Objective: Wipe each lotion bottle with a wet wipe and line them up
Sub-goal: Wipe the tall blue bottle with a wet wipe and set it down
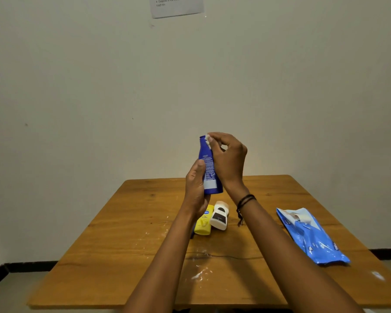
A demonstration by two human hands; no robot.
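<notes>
Two hands hold the dark blue lotion bottle (pixel 209 170) nearly upright above the desk (pixel 122 256). Fingers of my left hand (pixel 195 188) curl round its printed lower part; those of my right hand (pixel 228 157) pinch a white wet wipe (pixel 207 141) at its top.

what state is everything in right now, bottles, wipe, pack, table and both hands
blue bottle: held up off the table, roughly upright
wet wipe: bunched against the blue bottle's top
left hand: grips the blue bottle's lower part
right hand: pinches the wet wipe
yellow bottle: lying on the table
white bottle: lying beside the yellow bottle
wipes pack: lying flat, flap looks peeled open
table: smeared with white marks
</notes>
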